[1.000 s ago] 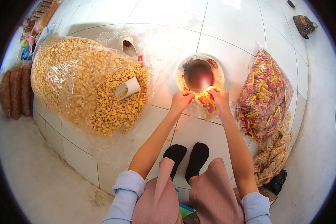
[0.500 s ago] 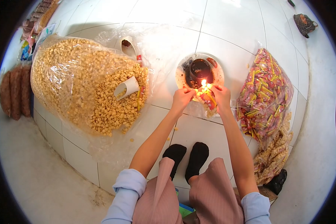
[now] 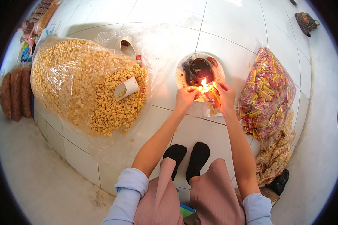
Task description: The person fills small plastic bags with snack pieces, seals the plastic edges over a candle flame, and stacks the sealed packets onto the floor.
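Note:
Between my two hands a small clear plastic bag of snacks [image 3: 214, 105], with a red and yellow sachet showing in it, is stretched by its top edge. My left hand [image 3: 186, 98] pinches one corner; my right hand [image 3: 226, 97] pinches the other, fingers closed. The bag's edge is at a small bright flame [image 3: 204, 81], whose glare hides the exact contact. The flame rises at the near side of a round dark pot [image 3: 200, 68]. Under the pot is a stained white plate [image 3: 181, 77] with blackened bits on it.
Left, a big clear sack of ring-shaped snacks [image 3: 69, 75] lies open with a white scoop [image 3: 126, 88] in it. Another scoop [image 3: 128, 48] lies behind. To the right are a bag of red-yellow sachets [image 3: 266, 93] and filled snack packs [image 3: 276, 157]. My socked feet [image 3: 197, 161] are below.
Both hands have shifted slightly to the right, still pinching the bag at the flame. The flame's glow has spread along the bag's top edge.

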A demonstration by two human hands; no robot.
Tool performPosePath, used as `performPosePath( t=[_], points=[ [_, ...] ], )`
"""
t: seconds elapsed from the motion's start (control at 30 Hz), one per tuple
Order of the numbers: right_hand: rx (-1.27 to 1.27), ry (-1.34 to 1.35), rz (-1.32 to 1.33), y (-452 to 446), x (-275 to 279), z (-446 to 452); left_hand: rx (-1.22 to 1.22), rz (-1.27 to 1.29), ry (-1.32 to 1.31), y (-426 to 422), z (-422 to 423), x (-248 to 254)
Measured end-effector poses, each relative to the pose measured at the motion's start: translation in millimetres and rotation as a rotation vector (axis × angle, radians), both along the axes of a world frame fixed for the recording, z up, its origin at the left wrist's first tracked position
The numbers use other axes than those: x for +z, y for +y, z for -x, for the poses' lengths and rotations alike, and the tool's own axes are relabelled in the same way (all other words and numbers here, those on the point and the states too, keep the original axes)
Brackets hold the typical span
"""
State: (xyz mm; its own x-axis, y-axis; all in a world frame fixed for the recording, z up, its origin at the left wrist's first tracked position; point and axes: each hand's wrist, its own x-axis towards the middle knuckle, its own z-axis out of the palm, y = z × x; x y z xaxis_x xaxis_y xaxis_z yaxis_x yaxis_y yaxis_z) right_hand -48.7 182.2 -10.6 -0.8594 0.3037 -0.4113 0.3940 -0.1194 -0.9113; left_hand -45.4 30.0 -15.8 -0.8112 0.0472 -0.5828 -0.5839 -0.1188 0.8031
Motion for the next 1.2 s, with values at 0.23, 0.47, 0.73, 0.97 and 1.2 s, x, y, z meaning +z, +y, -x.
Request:
performPosePath(
  t=[0.23,0.47,0.73,0.97,1.2],
  points=[
    [0.352,0.553,-0.728,9.8,64.7,-58.9,-0.15,0.383,0.487,5.3,-50.3,52.4],
    [0.538,0.68,-0.848,39.7,50.3,-53.4,-0.26,0.513,0.802,-3.5,-63.4,73.5],
    [0.584,0.681,-0.747,10.2,64.9,-46.9,-0.269,0.487,0.756,-17.2,-62.1,75.7],
    [0.481,0.56,-0.727,41.7,47.5,-40.3,-0.303,0.381,0.69,-22.8,-56.3,79.3],
    [0.504,0.198,0.187,7.9,46.5,-51.2,-0.303,0.087,0.416,-30.8,-30.2,50.9]
  ],
)
